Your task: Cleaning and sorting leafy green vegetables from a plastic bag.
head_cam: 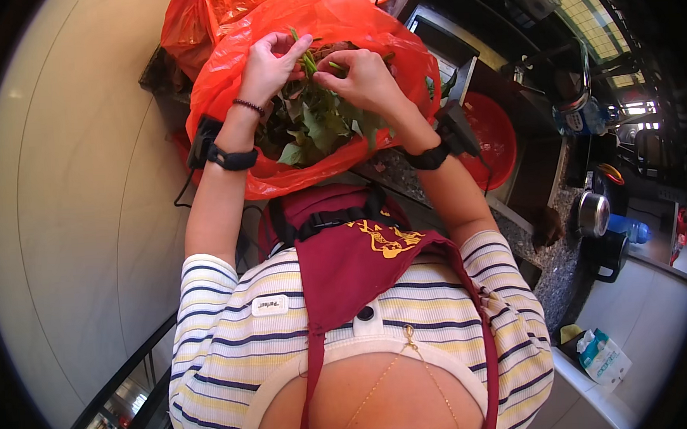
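Note:
A large red plastic bag (221, 98) lies wide open in front of me, holding leafy greens (318, 128). Above the leaves, my left hand (272, 69) grips a few thin green stems (308, 60) between thumb and fingers. Close to its right, my right hand (364, 78) has thumb and forefinger pinched on a short piece of green stem (336, 66). The two hands' fingertips are nearly together over the bag's mouth. Leaves hang beneath the fingers, and where some of them join the stems is hidden.
Right of the bag, a red plastic basin (494, 139) sits in a sink beside a speckled stone counter (562, 273). A metal pot (593, 213), a blue bottle (630, 228) and a tissue pack (604, 358) are farther right. Another red bag (186, 39) stands behind; a tiled wall (85, 170) rises left.

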The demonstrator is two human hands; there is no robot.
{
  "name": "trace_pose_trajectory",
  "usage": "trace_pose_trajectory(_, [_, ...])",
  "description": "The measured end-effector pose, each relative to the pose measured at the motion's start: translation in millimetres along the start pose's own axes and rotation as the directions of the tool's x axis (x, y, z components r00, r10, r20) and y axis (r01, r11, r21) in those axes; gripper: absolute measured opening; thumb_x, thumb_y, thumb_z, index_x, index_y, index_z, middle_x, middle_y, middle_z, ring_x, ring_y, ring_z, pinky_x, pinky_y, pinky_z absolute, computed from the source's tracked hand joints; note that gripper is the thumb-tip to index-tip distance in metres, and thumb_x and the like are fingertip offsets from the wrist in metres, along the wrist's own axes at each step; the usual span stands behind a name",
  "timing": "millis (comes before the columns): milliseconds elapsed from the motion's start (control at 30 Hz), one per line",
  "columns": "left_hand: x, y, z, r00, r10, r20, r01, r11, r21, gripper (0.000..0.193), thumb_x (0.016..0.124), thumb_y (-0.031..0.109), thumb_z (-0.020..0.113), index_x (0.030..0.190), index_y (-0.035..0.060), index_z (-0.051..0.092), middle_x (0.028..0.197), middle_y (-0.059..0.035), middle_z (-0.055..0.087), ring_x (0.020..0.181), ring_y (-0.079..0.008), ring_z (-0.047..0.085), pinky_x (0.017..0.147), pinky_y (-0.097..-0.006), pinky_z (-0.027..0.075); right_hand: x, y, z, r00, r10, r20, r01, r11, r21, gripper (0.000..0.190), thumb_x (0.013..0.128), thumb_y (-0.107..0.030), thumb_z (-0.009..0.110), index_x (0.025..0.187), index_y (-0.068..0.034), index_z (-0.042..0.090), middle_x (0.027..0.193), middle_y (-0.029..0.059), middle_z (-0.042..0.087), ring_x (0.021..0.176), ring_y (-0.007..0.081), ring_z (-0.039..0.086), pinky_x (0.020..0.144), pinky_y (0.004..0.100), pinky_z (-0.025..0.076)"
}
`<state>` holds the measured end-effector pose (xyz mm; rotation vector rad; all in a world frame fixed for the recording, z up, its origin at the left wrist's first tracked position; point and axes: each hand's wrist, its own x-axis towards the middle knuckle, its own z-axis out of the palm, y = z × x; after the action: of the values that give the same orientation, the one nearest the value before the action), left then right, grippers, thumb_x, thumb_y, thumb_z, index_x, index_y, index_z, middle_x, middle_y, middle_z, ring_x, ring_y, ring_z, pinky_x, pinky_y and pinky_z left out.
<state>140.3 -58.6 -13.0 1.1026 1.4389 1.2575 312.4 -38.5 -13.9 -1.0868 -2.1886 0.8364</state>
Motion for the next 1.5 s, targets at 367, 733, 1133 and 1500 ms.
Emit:
trace_pose_trajectory(367, [-7.6, -31.9, 9.4, 1.0, 0.0, 0.023, 0.003, 0.991, -0.136, 0.022, 0.079, 0.017, 0.067, 0.089, 0.0017, 0.053, 0.08, -0.0043, 0.059, 0.071, -0.0112, 0.058, 0.061, -0.0248, 0.052, 1.9, 14.0, 20.0, 0.97, -0.111, -0.215, 0.093, 0.992, -0.09, 0.02, 0.067, -0.026, 0.061, 0.067, -0.006, 0.067, 0.055, 0.0153, 0.056, 0.051, 0.0266, 0.058, 0.054, 0.0349, 0.048])
trace_pose_trajectory(733, [-11.5, -39.7, 7.3, 0.974, 0.166, -0.154, -0.178, 0.981, -0.072, 0.02, 0.084, 0.014, 0.058, 0.095, -0.0006, 0.049, 0.087, -0.0076, 0.058, 0.076, -0.0149, 0.059, 0.062, -0.0288, 0.055, 25.2, 79.0, 29.9, 0.826, 0.555, -0.093, 0.003, 0.161, 0.987, 0.019, 0.081, -0.016, 0.059, 0.092, 0.0, 0.063, 0.071, 0.0004, 0.056, 0.061, 0.0086, 0.051, 0.053, 0.0206, 0.04])
trace_pose_trajectory(1133, [-2.8, -9.3, -48.2, 0.972, -0.034, -0.232, -0.022, 0.972, -0.236, 0.026, 0.085, 0.016, 0.058, 0.104, -0.0002, 0.049, 0.096, -0.0092, 0.059, 0.076, -0.0193, 0.063, 0.066, -0.0301, 0.054, -13.2, 8.2, -13.0, 0.996, -0.061, -0.069, 0.082, 0.92, 0.384, 0.023, 0.077, -0.024, 0.067, 0.091, -0.006, 0.066, 0.081, 0.0042, 0.065, 0.069, 0.0095, 0.058, 0.063, 0.0233, 0.045])
trace_pose_trajectory(1500, [-21.1, -24.0, -4.2, 0.994, 0.08, 0.077, -0.085, 0.994, 0.063, 0.034, 0.081, 0.019, 0.064, 0.106, 0.0051, 0.046, 0.073, 0.0002, 0.058, 0.057, -0.0041, 0.051, 0.046, -0.0178, 0.038, -9.1, 0.7, 29.4, 0.985, -0.135, -0.107, 0.145, 0.985, 0.098, 0.018, 0.072, -0.021, 0.059, 0.075, -0.005, 0.066, 0.06, 0.0168, 0.058, 0.055, 0.0317, 0.058, 0.056, 0.0369, 0.048])
